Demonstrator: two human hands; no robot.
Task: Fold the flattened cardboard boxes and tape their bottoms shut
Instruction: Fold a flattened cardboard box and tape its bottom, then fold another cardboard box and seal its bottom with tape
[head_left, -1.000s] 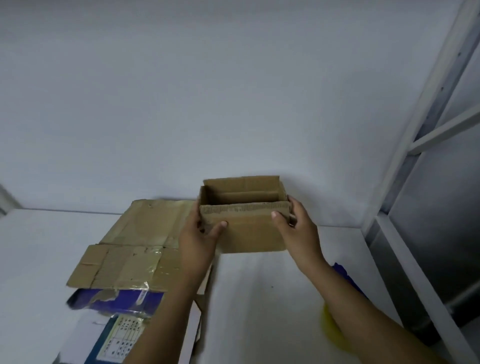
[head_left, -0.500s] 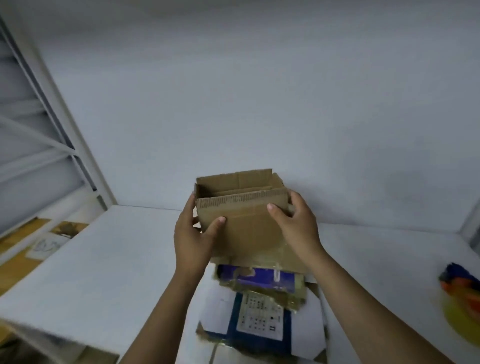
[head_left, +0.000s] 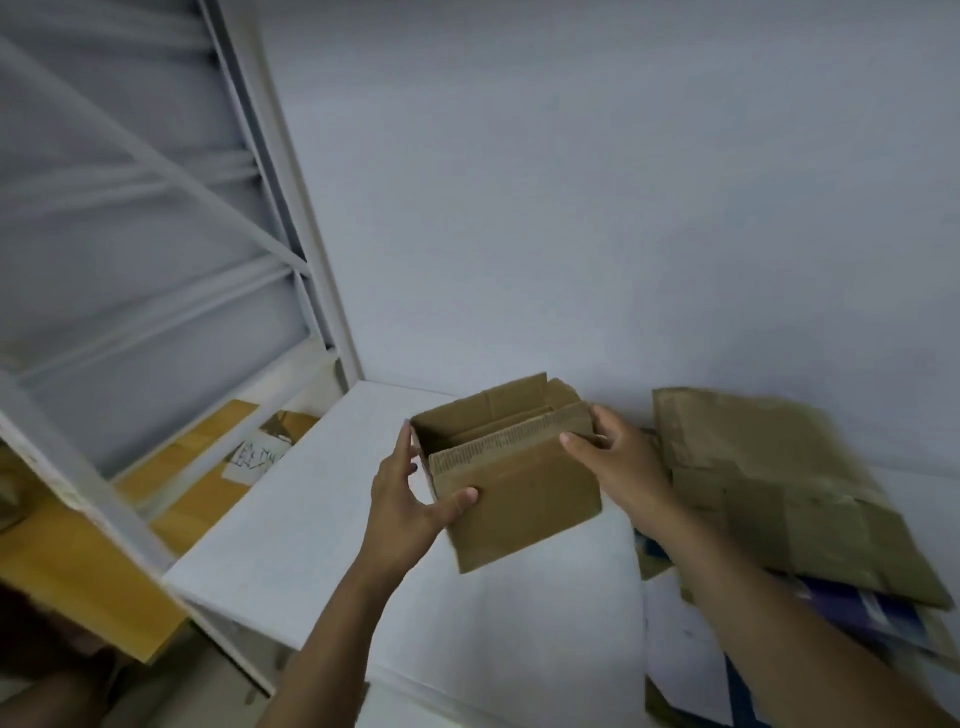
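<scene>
A small brown cardboard box is squared up with its open side facing up, held above the white table. My left hand grips its left end, thumb on the near wall and fingers round the far corner. My right hand grips the right end, thumb on the near top flap. The top flaps stand up or lean inward. The box's bottom is hidden. A larger flattened brown box lies on the table to the right.
Under the flattened box lie blue and white printed cartons. A white metal rack stands at the left, with yellow-brown cardboard and a labelled box on its lower level. A plain wall rises behind the table.
My view has swung left: the rack now fills the left side and the flat cardboard has shifted to the right. Both hands keep the same hold while the box moves toward the table's left end.
</scene>
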